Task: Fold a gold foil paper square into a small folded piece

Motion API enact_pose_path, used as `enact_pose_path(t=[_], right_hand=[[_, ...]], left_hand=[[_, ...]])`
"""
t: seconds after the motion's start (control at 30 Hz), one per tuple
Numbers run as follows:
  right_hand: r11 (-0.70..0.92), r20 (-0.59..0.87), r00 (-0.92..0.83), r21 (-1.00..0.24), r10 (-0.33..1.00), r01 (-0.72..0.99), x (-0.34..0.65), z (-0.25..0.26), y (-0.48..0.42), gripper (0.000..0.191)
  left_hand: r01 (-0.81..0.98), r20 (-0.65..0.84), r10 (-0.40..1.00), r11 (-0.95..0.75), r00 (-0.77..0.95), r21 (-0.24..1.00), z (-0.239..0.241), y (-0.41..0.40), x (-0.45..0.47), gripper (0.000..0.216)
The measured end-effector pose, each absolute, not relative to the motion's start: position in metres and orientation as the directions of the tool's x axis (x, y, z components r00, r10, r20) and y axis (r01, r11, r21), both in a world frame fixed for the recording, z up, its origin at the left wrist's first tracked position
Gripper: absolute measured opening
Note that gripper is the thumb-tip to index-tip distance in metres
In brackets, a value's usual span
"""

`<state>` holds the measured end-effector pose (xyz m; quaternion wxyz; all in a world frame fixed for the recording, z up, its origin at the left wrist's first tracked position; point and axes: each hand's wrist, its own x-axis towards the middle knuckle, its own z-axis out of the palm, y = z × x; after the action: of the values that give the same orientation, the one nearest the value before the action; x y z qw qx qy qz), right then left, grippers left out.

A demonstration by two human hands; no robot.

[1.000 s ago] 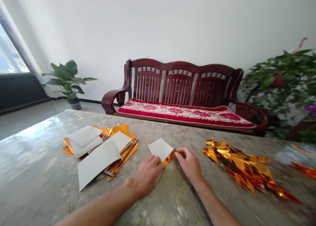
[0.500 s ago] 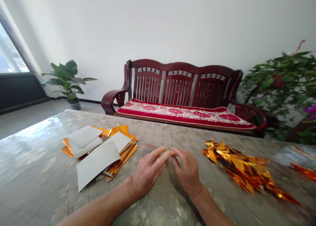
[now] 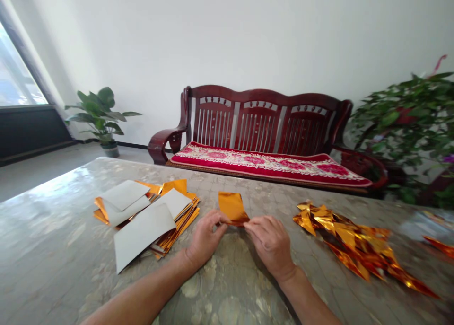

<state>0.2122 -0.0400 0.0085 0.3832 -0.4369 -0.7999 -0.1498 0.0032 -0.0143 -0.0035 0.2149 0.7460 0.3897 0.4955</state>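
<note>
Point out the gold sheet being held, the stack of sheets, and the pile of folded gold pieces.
gold sheet (image 3: pixel 232 206), head view, shiny face.
stack of sheets (image 3: pixel 144 230), head view, top white sheet.
folded gold pieces (image 3: pixel 349 244), head view, pile's middle.

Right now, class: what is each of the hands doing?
Left hand: closed, pinching the shiny gold foil paper sheet at its left edge.
Right hand: closed, pinching the same sheet's right edge.

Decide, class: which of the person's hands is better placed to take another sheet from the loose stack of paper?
Left. The left hand lies right beside the sheet stack, while the right hand is nearer the folded gold pieces. Both pinch the gold sheet.
</note>
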Motion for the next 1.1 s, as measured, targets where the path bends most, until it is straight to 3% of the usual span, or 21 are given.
enact_pose_path(t=[0.13,0.2,0.43,0.57,0.63,0.77,0.87,0.97,1.1], right_hand=[[0.547,0.627,-0.345,-0.157,0.699,0.822,0.211,0.004,-0.040,0.008],[0.525,0.593,-0.321,-0.208,0.738,0.825,0.210,0.004,-0.039,0.017],[0.450,0.635,-0.237,-0.195,0.736,0.872,0.215,0.008,-0.037,0.032],[0.486,0.593,-0.328,-0.123,0.735,0.865,0.218,0.005,-0.036,0.011],[0.480,0.565,-0.350,-0.095,0.747,0.872,0.218,0.003,-0.035,0.004],[0.463,0.519,-0.376,-0.043,0.768,0.885,0.217,0.002,-0.035,0.007],[0.467,0.493,-0.390,-0.038,0.778,0.883,0.216,0.002,-0.037,0.010],[0.478,0.478,-0.394,-0.063,0.785,0.876,0.215,0.001,-0.038,0.012],[0.476,0.438,-0.363,-0.181,0.822,0.860,0.217,0.000,-0.039,0.014]], left_hand=[[0.482,0.494,0.821,-0.569,0.286,0.667,-0.009,-0.011,0.001,0.011],[0.480,0.451,0.849,-0.527,0.274,0.701,-0.011,-0.009,0.002,0.012],[0.447,0.386,0.883,-0.468,0.266,0.763,-0.014,-0.006,-0.001,0.010],[0.445,0.350,0.890,-0.450,0.293,0.774,-0.013,-0.007,-0.003,0.010],[0.506,0.359,0.875,-0.482,0.325,0.715,-0.011,-0.009,-0.003,0.008],[0.650,0.433,0.770,-0.632,0.469,0.421,-0.001,-0.016,-0.003,0.014],[0.699,0.399,0.745,-0.655,0.535,0.285,0.002,-0.018,0.000,0.016],[0.733,0.342,0.762,-0.636,0.549,0.241,0.001,-0.016,0.001,0.027],[0.743,0.324,0.792,-0.604,0.518,0.289,-0.002,-0.013,0.001,0.031]])
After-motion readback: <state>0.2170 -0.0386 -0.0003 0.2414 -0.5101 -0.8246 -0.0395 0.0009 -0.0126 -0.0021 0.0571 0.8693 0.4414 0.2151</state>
